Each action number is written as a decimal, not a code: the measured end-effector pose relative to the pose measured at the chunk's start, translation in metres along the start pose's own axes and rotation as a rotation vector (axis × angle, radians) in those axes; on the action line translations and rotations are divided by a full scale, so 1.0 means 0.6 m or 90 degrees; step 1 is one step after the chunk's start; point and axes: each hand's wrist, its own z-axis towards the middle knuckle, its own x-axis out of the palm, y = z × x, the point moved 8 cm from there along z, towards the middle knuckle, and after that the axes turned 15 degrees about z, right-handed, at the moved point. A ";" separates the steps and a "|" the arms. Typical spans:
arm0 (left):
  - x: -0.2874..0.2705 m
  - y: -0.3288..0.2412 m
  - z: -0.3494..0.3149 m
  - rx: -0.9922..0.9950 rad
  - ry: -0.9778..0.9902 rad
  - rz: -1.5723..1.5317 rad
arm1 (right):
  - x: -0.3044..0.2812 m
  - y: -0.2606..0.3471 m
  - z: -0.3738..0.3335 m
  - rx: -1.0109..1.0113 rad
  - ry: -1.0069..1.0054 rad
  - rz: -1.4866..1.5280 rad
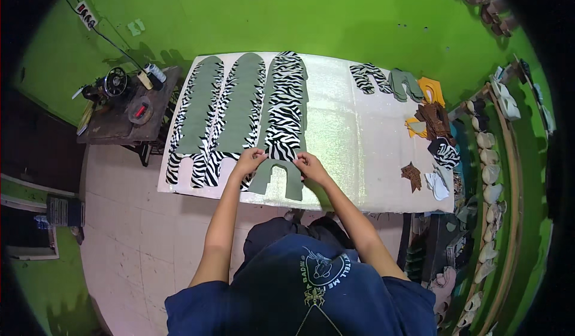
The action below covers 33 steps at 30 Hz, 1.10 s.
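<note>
Both hands are at the near end of a column of overlapping zebra-print cut pieces [284, 105]. My left hand [253, 158] pinches the left corner of the nearest zebra-print piece [281, 151]. At its right corner, the fingers of my right hand [310, 167] are closed on the same piece. Just below lies a grey-green U-shaped piece [293, 186], its upper part partly covered. To the left, two more long columns of grey-green pieces [244, 99] overlap, with zebra-print edges showing along their sides and zebra-print legs [212, 171] at the near end.
The pale table [335, 186] carries zebra-print [370, 78], grey-green [406, 85], yellow [431, 90] and brown [432, 120] cut pieces at its right. A sewing machine [114, 84] stands on a small table at left. Shoe forms [491, 174] line a rack at right.
</note>
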 end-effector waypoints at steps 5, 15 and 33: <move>0.000 -0.027 -0.005 -0.075 0.027 0.016 | -0.015 -0.003 0.008 -0.033 -0.029 0.016; -0.007 -0.008 0.028 0.088 -0.164 0.098 | -0.020 0.002 0.011 -0.030 -0.072 -0.084; 0.003 -0.035 -0.056 0.181 -0.245 0.223 | -0.014 0.014 -0.007 -0.259 -0.221 -0.270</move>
